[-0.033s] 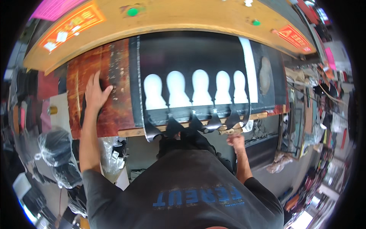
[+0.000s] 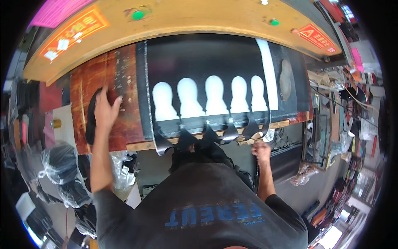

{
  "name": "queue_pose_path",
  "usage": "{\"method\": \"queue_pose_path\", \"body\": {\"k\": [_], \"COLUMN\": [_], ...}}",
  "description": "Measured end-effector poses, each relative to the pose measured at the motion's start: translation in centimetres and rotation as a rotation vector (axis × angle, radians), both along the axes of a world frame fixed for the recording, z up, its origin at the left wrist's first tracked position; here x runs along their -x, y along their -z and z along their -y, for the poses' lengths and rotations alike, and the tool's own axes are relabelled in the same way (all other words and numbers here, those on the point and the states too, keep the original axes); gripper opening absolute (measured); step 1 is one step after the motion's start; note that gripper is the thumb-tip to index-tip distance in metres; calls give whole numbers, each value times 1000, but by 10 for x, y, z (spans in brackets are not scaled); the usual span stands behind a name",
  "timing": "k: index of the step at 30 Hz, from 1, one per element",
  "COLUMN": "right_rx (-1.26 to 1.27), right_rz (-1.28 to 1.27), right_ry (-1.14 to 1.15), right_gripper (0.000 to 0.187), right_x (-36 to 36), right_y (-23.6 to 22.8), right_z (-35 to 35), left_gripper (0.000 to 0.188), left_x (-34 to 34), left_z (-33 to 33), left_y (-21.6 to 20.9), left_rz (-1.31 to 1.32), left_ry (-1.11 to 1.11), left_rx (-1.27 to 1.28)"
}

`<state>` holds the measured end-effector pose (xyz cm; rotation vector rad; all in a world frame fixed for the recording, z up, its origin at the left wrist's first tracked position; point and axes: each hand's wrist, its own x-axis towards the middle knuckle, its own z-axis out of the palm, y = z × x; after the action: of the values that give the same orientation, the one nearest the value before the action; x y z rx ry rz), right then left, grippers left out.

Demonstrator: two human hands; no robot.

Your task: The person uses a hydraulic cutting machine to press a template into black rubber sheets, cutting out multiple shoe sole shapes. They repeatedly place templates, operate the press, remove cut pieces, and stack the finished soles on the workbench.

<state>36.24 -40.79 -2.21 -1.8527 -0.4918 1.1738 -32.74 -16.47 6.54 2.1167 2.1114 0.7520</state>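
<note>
Left hand [image 2: 107, 112] spreads beside a black piece [image 2: 91, 122], right hand [image 2: 261, 150] curls (contents unclear), 2 printed orange labels [image 2: 88, 25] beyond.

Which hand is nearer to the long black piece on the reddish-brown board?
Left. The left hand is at the right edge of the long black piece, contact unclear; the right hand is far to its right, off the board.

The left hand [image 2: 107, 111], fingers spread, overlaps a black insole-shaped piece [image 2: 92, 120] on a reddish-brown board [image 2: 124, 128]; contact is unclear. The right hand [image 2: 261, 150] curls near the front edge. Between them, a black sheet [image 2: 203, 56] has five sole-shaped cutouts showing white, its strips drooping over the edge.
</note>
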Motion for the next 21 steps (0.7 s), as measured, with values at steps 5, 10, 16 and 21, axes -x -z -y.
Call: {"method": "queue_pose_path", "body": {"k": [5,10,16,21], "right_rx": [-66,-6,7,162], "right_rz": [713,656,443,631], "right_ry": [-75,-390,-316,-516], "right_gripper": [41,47,27,32], "right_x": [-40,-37,-82,-98], "right_y": [-61,-56,-74,-46], "right_z": [-89,-140,-98,-133], "left_gripper": [35,39,32,73], "left_x": [-103,-144,-180,-214], "left_z": [102,109,137,89], "left_y": [33,50,-7,22], "left_rz": [828,774,166,-190], "left_ry": [-300,-159,-59,235], "left_rx": [748,738,746,309]}}
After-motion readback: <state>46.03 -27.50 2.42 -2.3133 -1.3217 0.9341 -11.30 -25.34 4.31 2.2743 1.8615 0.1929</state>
